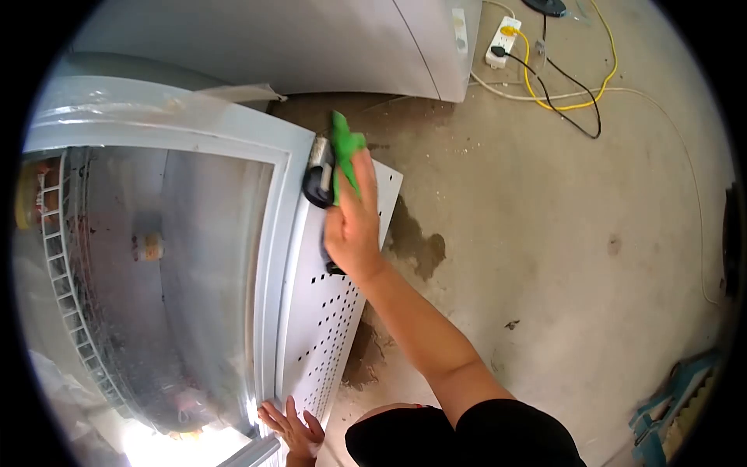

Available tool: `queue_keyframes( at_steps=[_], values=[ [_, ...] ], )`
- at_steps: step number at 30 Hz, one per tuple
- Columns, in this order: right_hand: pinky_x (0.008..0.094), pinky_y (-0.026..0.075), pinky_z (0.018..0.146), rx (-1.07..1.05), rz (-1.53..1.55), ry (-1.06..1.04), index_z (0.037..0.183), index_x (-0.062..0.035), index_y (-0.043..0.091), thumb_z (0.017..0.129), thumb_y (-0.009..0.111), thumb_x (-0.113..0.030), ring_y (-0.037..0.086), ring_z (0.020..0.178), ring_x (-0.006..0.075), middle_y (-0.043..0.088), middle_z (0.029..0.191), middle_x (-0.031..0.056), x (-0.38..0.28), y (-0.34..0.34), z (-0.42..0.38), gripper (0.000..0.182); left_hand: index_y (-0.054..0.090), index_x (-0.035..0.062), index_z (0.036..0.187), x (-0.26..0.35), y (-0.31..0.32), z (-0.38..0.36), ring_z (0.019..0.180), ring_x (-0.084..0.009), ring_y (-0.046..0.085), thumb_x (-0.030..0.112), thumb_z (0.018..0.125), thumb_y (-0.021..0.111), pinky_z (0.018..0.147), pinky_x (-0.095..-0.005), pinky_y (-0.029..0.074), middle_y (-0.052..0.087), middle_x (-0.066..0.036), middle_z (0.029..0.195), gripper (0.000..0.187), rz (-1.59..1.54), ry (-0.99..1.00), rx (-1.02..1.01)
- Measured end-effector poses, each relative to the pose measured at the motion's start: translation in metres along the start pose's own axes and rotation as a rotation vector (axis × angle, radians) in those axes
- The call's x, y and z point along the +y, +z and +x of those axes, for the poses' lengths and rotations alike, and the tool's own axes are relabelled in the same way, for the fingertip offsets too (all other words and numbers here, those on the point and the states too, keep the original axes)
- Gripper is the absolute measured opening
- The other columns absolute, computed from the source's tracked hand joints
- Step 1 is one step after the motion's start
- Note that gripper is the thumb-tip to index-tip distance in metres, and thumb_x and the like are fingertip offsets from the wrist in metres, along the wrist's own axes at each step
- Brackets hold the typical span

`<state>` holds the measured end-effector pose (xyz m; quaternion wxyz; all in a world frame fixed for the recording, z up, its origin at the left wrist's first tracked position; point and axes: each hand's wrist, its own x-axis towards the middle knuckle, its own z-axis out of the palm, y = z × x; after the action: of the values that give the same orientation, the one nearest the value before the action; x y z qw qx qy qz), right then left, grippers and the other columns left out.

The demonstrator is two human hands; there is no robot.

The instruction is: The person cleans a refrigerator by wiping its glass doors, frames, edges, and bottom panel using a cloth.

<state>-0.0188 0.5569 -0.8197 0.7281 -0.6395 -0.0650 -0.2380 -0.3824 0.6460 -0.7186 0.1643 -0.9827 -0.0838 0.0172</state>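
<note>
My right hand (354, 233) is closed on a green cloth (346, 144), which bunches up past my fingers. It is at the far corner of a white glass-door cooler (284, 148), beside a black and silver fitting (317, 175) on the cooler. Part of that fitting is hidden behind my hand. My left hand (294, 430) rests with fingers spread on the cooler's near edge, by the door frame. Between the two hands runs a white panel with small holes (323, 327). Behind the glass, a wire shelf (58, 265) and a small jar (150, 247) show.
A large grey appliance (311, 47) stands beyond the cooler. Wet patches (420, 245) mark the concrete floor (560, 233). A white power strip (503, 43) with yellow and black cords lies at the far right. A teal object (669, 405) sits at lower right.
</note>
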Motion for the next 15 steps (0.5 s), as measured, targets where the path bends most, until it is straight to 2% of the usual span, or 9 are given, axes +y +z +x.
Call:
queue_keyframes(
  at_steps=[2, 3, 6, 8, 11, 13, 15],
  values=[
    [0.0395, 0.026, 0.108, 0.042, -0.046, 0.006, 0.119, 0.0085, 0.051, 0.072, 0.040, 0.014, 0.028, 0.133, 0.0418, 0.032, 0.141, 0.0264, 0.035, 0.000, -0.016, 0.049, 0.036, -0.0031, 0.130, -0.004, -0.001, -0.004, 0.134, -0.0539, 0.000, 0.010, 0.087, 0.045, 0.105, -0.0641, 0.004, 0.009, -0.037, 0.144, 0.046, -0.010, -0.043, -0.019],
    [0.0383, 0.024, 0.109, -0.001, -0.047, 0.124, 0.117, 0.0085, 0.052, 0.071, 0.038, 0.015, 0.025, 0.135, 0.0414, 0.028, 0.143, 0.0267, 0.032, -0.006, -0.020, 0.048, 0.036, -0.0033, 0.129, -0.006, -0.001, -0.004, 0.134, -0.0539, 0.000, 0.011, 0.087, 0.045, 0.105, -0.0642, 0.004, 0.009, -0.037, 0.144, 0.045, -0.020, -0.026, -0.026],
    [0.0391, 0.022, 0.110, 0.023, 0.011, 0.092, 0.117, 0.0074, 0.053, 0.070, 0.036, 0.016, 0.022, 0.136, 0.0414, 0.026, 0.144, 0.0271, 0.010, 0.001, -0.006, 0.050, 0.037, -0.0029, 0.129, -0.004, 0.003, -0.005, 0.134, -0.0538, -0.001, 0.013, 0.088, 0.044, 0.104, -0.0647, 0.004, 0.008, -0.037, 0.144, 0.044, -0.054, -0.020, -0.049],
    [0.0426, 0.018, 0.111, -0.047, 0.023, -0.046, 0.115, 0.0052, 0.055, 0.071, 0.036, 0.015, 0.020, 0.136, 0.0425, 0.024, 0.145, 0.0265, -0.010, 0.005, 0.014, 0.049, 0.037, -0.0026, 0.129, -0.003, 0.006, -0.005, 0.134, -0.0540, -0.002, 0.013, 0.088, 0.044, 0.104, -0.0651, 0.004, 0.007, -0.037, 0.144, 0.045, 0.024, -0.036, -0.049],
    [0.0429, 0.017, 0.111, -0.068, 0.018, -0.097, 0.118, 0.0047, 0.052, 0.073, 0.036, 0.014, 0.020, 0.136, 0.0440, 0.024, 0.145, 0.0259, -0.009, 0.001, 0.019, 0.049, 0.038, -0.0028, 0.128, -0.005, 0.005, -0.014, 0.134, -0.0548, 0.000, 0.012, 0.087, 0.046, 0.104, -0.0654, 0.006, 0.008, -0.037, 0.144, 0.044, 0.042, -0.049, -0.084],
    [0.0437, 0.017, 0.111, -0.062, 0.036, 0.026, 0.125, 0.0044, 0.047, 0.074, 0.036, 0.013, 0.020, 0.135, 0.0453, 0.024, 0.144, 0.0276, -0.001, 0.003, 0.000, 0.053, 0.041, -0.0037, 0.125, -0.004, 0.004, -0.007, 0.133, -0.0558, 0.002, 0.011, 0.085, 0.047, 0.103, -0.0660, 0.008, 0.009, -0.037, 0.144, 0.043, 0.007, -0.061, -0.073],
    [0.0449, 0.016, 0.111, -0.107, 0.018, 0.001, 0.128, 0.0057, 0.043, 0.078, 0.039, 0.008, 0.019, 0.135, 0.0444, 0.022, 0.144, 0.0297, -0.006, -0.002, -0.035, 0.050, 0.042, -0.0040, 0.124, -0.005, -0.001, -0.006, 0.133, -0.0561, 0.002, 0.011, 0.085, 0.047, 0.103, -0.0661, 0.008, 0.010, -0.037, 0.144, 0.042, -0.026, -0.066, -0.068]
  ],
)
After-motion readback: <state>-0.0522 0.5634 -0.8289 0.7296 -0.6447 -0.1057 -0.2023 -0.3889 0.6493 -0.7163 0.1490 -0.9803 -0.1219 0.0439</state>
